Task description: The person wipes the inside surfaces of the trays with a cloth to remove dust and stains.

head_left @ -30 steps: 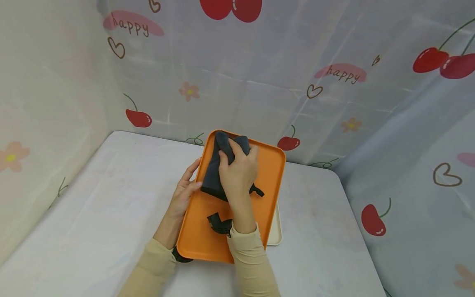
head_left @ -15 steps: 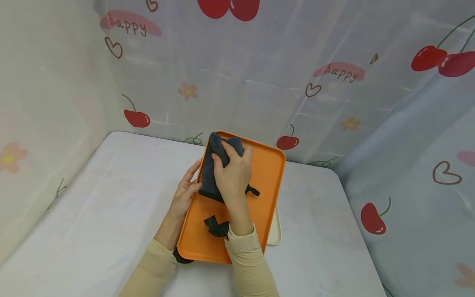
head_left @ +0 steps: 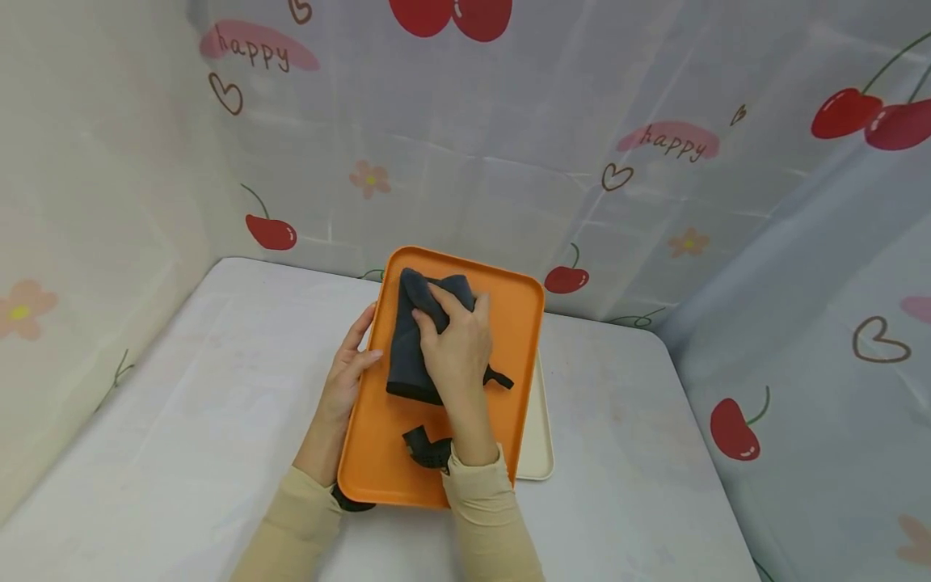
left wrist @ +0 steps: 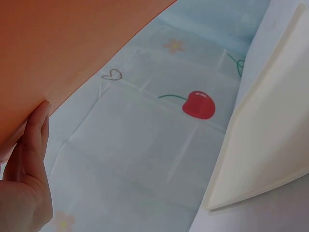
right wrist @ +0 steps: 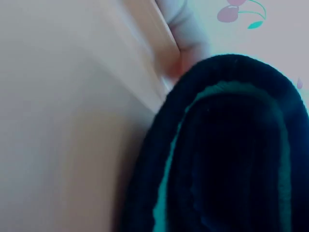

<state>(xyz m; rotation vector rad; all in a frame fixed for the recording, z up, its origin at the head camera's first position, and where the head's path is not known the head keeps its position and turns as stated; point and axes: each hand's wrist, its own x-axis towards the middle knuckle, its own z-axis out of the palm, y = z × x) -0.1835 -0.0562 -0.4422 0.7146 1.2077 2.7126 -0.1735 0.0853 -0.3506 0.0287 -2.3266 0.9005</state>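
My left hand [head_left: 342,380] holds an orange tray [head_left: 515,323] by its left edge, thumb on the rim and the other fingers behind it. The tray is lifted and tilted towards the head camera. In my right hand [head_left: 460,343] is a folded dark grey cloth [head_left: 409,356], gripped from above and pressed against the tray's inner face. The left wrist view shows the tray's underside with fingertips [left wrist: 43,108] touching it. Folded layers of the cloth [right wrist: 231,145] fill much of the blurred right wrist view. The right palm hides part of the cloth.
A cream tray [head_left: 538,440] lies on the white table [head_left: 618,453], mostly hidden behind the orange tray. Black wrist straps [head_left: 425,449] show near both sleeves. A printed curtain [head_left: 465,178] with cherries and hearts surrounds the table's back and sides.
The orange tray has shifted left and slightly up with my left hand. My right hand and the cloth sit left of where they were a second ago, now further below the tray's top rim.
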